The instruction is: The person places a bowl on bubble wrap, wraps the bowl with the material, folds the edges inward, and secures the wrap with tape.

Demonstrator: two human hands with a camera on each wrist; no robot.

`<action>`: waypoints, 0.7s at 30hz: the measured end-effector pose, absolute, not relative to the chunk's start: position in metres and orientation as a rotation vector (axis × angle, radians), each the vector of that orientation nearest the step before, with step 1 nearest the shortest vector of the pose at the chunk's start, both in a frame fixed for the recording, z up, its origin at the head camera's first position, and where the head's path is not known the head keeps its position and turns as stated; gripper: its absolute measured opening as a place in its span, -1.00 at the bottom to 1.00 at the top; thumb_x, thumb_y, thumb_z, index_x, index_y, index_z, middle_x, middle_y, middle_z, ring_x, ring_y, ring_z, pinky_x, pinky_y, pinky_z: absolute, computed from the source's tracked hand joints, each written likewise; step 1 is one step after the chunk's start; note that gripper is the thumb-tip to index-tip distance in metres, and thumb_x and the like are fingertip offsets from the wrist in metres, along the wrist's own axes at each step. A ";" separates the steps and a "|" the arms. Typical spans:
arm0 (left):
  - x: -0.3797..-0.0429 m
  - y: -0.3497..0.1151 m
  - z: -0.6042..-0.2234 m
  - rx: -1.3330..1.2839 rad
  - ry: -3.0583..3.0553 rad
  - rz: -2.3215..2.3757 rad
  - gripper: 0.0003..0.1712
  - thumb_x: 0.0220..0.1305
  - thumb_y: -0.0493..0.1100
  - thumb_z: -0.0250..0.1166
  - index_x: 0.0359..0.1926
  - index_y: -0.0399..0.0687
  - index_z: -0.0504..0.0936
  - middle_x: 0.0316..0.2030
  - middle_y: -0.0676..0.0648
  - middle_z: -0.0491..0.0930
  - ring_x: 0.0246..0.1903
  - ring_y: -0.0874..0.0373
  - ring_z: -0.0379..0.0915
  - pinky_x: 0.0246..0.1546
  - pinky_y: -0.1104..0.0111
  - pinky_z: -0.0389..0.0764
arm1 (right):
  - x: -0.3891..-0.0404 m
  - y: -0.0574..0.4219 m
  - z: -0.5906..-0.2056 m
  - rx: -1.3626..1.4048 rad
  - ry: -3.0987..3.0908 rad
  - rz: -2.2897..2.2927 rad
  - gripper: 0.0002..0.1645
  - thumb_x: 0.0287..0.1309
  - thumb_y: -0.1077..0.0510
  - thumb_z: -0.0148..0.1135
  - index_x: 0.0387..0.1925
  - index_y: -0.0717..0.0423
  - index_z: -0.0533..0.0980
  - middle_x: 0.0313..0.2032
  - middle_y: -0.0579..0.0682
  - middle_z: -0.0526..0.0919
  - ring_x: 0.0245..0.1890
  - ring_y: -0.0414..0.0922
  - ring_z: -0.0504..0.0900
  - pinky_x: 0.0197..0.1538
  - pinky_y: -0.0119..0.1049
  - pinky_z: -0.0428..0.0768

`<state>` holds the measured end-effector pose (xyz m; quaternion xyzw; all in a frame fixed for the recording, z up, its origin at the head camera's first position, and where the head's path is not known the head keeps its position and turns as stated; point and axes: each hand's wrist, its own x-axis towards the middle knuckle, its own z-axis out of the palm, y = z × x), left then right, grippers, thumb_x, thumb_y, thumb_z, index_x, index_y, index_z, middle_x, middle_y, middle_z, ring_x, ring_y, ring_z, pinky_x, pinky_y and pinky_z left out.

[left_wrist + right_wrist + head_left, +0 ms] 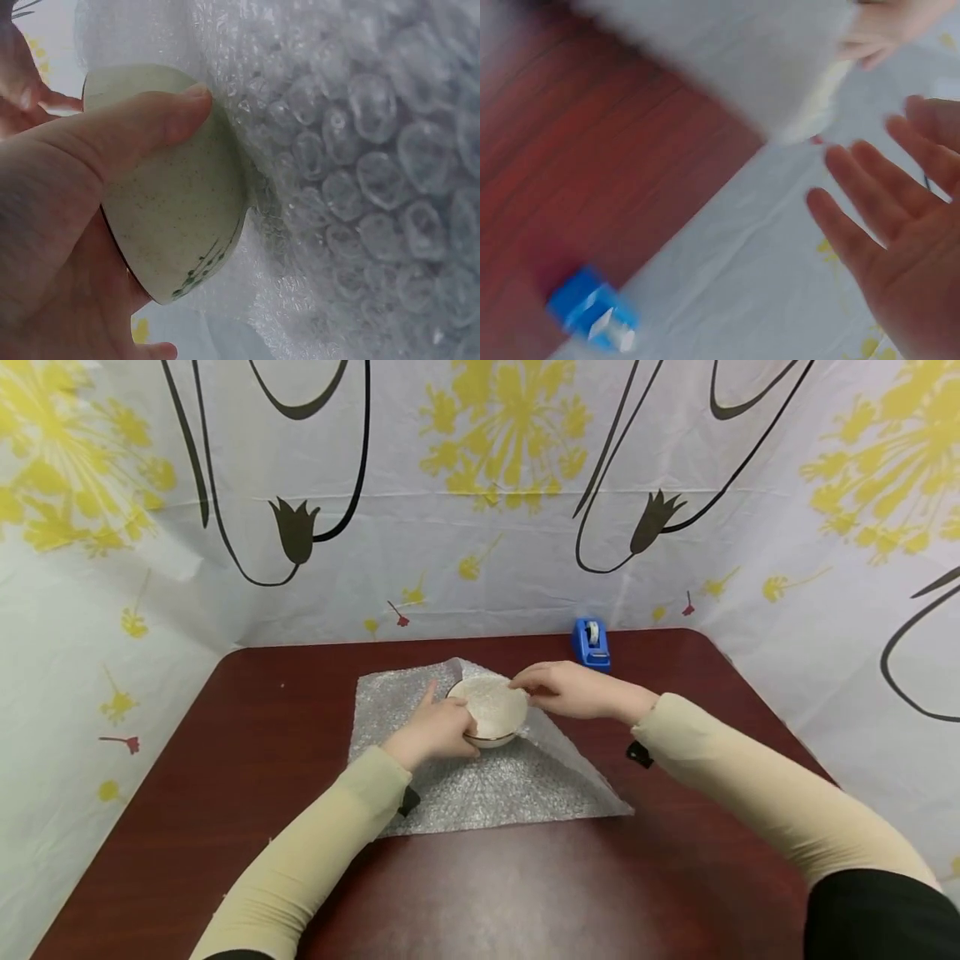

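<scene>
A pale speckled bowl (491, 708) with a dark rim and a small green plant design (201, 268) sits on a sheet of bubble wrap (472, 793). My left hand (437, 727) grips the bowl's near left side. In the left wrist view its thumb lies along the outer wall, with the other fingers partly hidden past the rim. At the bowl's far right edge is my right hand (566, 687); the right wrist view shows its fingers (866, 217) extended and spread. Whether those fingertips touch the rim cannot be made out.
A blue tape dispenser (592, 645) stands near the back edge of the dark red table (525, 893), beyond my right hand. One corner of the bubble wrap is raised behind the bowl. A patterned white sheet (480, 585) hangs behind the table and at both sides.
</scene>
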<state>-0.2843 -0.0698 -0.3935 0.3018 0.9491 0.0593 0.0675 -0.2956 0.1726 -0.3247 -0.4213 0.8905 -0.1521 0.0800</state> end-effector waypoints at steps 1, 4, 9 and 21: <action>-0.284 -0.070 -0.393 0.906 2.858 0.185 -0.83 0.04 0.14 0.46 -0.54 0.32 0.65 -0.47 0.34 0.62 0.35 0.12 0.18 0.36 -0.15 -0.42 | -0.295 0.179 -0.325 -1.279 2.703 -0.410 -0.50 0.30 0.22 0.19 0.26 0.12 0.45 0.22 0.08 0.47 0.15 -0.01 0.50 0.09 -0.07 0.52; -0.284 -0.070 -0.392 0.892 2.854 0.182 -0.81 0.04 0.13 0.46 -0.55 0.33 0.63 -0.51 0.35 0.59 0.35 0.13 0.17 0.36 -0.15 -0.40 | -0.294 0.198 -0.333 -1.364 2.786 -0.241 -0.36 0.25 0.17 0.27 0.35 0.03 0.35 0.32 0.09 0.36 0.21 0.01 0.46 0.06 -0.07 0.55; -0.282 -0.069 -0.391 0.893 2.837 0.194 -0.79 0.06 0.11 0.45 -0.58 0.32 0.61 -0.56 0.36 0.55 0.36 0.11 0.15 0.36 -0.16 -0.39 | -0.293 0.224 -0.356 -1.612 2.853 -0.018 -0.11 0.09 0.21 0.40 0.43 -0.05 0.24 0.42 0.06 0.19 0.25 0.00 0.41 -0.02 -0.05 0.58; -0.278 -0.070 -0.387 0.902 2.847 0.217 -0.77 0.08 0.09 0.45 -0.58 0.23 0.60 -0.58 0.30 0.53 0.34 0.09 0.20 0.36 -0.17 -0.36 | -0.293 0.248 -0.388 -2.107 2.687 0.281 0.00 -0.12 0.08 0.52 0.39 0.04 0.29 0.38 0.02 0.30 0.34 -0.01 0.30 0.25 0.05 0.35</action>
